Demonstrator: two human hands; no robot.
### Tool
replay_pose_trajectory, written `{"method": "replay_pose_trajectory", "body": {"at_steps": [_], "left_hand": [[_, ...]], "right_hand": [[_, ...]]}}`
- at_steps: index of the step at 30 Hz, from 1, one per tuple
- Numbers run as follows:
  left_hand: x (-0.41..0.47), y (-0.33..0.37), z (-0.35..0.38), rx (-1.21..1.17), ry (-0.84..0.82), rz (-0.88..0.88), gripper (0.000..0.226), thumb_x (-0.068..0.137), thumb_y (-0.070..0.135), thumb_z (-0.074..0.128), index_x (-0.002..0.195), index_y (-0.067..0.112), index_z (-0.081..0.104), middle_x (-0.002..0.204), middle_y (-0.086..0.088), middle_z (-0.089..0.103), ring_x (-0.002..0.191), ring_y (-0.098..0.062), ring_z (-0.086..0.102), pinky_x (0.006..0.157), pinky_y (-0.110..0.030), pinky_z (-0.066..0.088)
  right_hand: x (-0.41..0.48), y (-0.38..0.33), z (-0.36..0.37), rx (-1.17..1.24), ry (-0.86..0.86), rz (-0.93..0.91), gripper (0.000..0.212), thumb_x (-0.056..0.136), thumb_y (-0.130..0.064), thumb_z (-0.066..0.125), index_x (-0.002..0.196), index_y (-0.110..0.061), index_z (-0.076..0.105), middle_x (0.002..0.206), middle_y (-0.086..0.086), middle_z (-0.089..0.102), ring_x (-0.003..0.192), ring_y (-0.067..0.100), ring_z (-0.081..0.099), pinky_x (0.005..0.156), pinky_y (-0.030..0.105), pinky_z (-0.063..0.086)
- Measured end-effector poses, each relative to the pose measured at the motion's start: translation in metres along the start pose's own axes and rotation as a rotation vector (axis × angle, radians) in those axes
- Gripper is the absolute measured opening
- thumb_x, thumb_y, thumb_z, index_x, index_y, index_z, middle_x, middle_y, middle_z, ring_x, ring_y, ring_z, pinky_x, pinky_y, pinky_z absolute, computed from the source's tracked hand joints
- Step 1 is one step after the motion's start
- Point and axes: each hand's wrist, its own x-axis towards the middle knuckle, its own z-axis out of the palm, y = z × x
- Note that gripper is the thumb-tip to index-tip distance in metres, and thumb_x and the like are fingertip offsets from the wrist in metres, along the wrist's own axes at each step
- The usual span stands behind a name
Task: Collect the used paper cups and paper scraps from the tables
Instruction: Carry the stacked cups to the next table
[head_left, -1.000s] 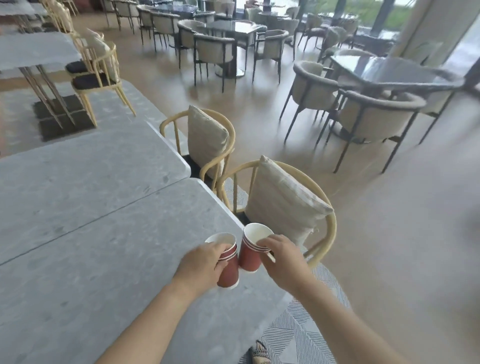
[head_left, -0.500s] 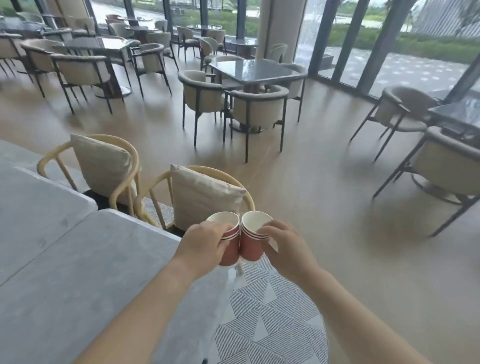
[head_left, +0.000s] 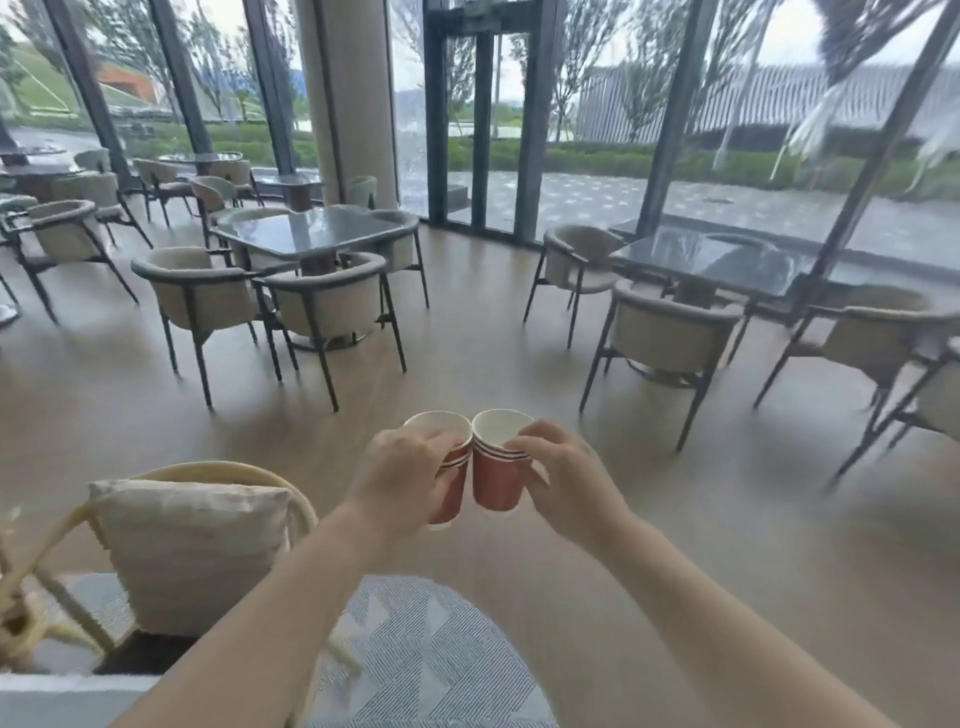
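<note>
Paper cups (head_left: 496, 483), red, striped rims: left hand (head_left: 402, 467) grips one, right hand (head_left: 566, 480) another.

One wide-angle head-worn camera looks forward and slightly down, the left hand (head_left: 410, 467) and right hand (head_left: 566, 478) close below centre, the windows (head_left: 597, 130) far ahead

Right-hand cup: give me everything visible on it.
The right-hand paper cup is reddish-brown outside and white inside, with thin dark and white stripes under the rim. The rim looks slightly squashed out of round. It is held roughly upright in the air above the floor, its mouth open toward the camera, with no liquid visible. The right hand grips its upper wall near the rim, and its side touches the matching cup held in the left hand.
</note>
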Motion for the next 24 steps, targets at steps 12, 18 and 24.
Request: {"method": "replay_pose_trajectory", "body": {"at_steps": [12, 18, 24], "left_hand": [[0.163, 0.195, 0.076, -0.093, -0.016, 0.22, 0.033, 0.092, 0.021, 0.048, 0.124, 0.018, 0.051, 0.127, 0.0, 0.055, 0.114, -0.027, 0.052, 0.092, -0.036, 0.041], [0.209, 0.309, 0.126, -0.242, 0.006, 0.5, 0.032, 0.084, 0.006, 0.054, 0.114, 0.013, 0.059, 0.121, -0.004, 0.061, 0.115, -0.027, 0.053, 0.087, -0.04, 0.046], [0.232, 0.414, 0.159, -0.285, -0.041, 0.764, 0.038, 0.074, 0.001, 0.065, 0.11, 0.012, 0.06, 0.115, -0.005, 0.061, 0.11, -0.029, 0.056, 0.082, -0.043, 0.05]], "right_hand": [[-0.034, 0.171, -0.178, -0.265, 0.208, 0.127, 0.023, 0.079, 0.004, 0.062, 0.097, -0.007, 0.07, 0.092, 0.01, 0.06, 0.09, 0.028, 0.055, 0.079, 0.024, 0.039], [-0.105, 0.221, -0.271, -0.377, 0.289, 0.28, 0.022, 0.079, 0.004, 0.063, 0.098, -0.005, 0.069, 0.09, 0.013, 0.061, 0.087, 0.029, 0.056, 0.079, 0.019, 0.036], [-0.175, 0.252, -0.341, -0.483, 0.409, 0.451, 0.02, 0.077, 0.0, 0.068, 0.097, -0.007, 0.068, 0.091, 0.008, 0.063, 0.091, 0.025, 0.057, 0.083, 0.018, 0.038]]}}
